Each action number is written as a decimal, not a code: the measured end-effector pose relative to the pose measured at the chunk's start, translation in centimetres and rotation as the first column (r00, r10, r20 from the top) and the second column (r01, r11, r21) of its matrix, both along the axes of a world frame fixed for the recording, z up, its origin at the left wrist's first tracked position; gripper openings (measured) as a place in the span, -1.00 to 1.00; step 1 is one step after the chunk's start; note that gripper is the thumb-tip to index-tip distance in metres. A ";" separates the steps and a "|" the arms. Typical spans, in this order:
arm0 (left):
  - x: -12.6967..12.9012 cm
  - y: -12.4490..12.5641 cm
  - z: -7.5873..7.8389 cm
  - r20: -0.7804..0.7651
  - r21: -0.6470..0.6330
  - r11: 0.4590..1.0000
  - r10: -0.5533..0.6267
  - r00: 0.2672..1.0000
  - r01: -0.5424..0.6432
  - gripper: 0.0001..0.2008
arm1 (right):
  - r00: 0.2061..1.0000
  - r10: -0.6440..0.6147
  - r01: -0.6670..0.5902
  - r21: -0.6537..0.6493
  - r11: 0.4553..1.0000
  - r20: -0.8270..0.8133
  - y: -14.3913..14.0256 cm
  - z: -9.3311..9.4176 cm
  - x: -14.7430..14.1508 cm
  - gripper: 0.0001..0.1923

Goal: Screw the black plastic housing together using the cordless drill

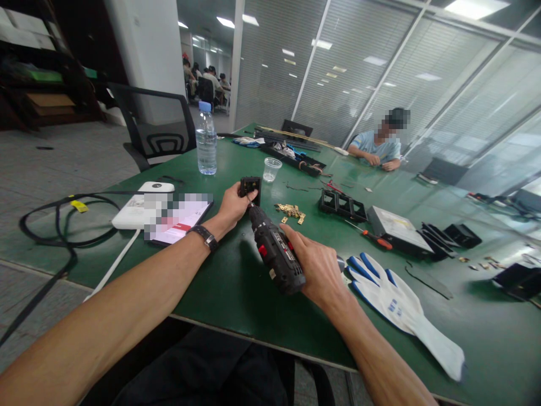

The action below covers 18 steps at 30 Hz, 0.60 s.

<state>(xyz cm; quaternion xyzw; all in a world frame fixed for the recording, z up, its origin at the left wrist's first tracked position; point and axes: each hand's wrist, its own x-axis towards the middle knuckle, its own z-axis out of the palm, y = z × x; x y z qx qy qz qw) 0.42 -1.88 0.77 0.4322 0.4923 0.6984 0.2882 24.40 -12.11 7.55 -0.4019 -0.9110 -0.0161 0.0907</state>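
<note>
Driving squarely means the left hand (231,207) keeps pinching the small black part (249,186) steady on the table (220,282), away from its near edge, while the right hand (318,268), wrapped around the electric screwdriver (274,251), holds its bit straight on the part.

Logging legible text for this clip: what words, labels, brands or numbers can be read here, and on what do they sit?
None can be read.
Electric screwdriver in the right hand: a small pale label, too small to read.
White work glove: a small blue mark, too blurred.
Phone screen: pixelated, unreadable.
Water bottle: no label readable.
Yellow tag on the black cable: no print can be made out.
Black part in the left hand: no marking visible.
</note>
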 end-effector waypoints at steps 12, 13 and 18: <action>-0.1 0.1 -0.2 0.001 -0.005 1.000 -0.007 1.000 0.007 -0.56 | 1.000 0.016 -0.016 -0.002 1.000 -0.011 0.1 0.0 0.0 -0.29; -0.2 0.2 -0.2 -0.006 -0.002 1.000 -0.009 1.000 0.009 -0.57 | 1.000 0.015 -0.015 -0.005 1.000 -0.011 0.0 0.0 0.0 -0.29; -0.1 0.1 -0.1 0.006 -0.006 1.000 -0.008 1.000 0.008 -0.58 | 1.000 -0.004 0.004 -0.015 1.000 0.015 -0.1 0.3 -0.1 -0.27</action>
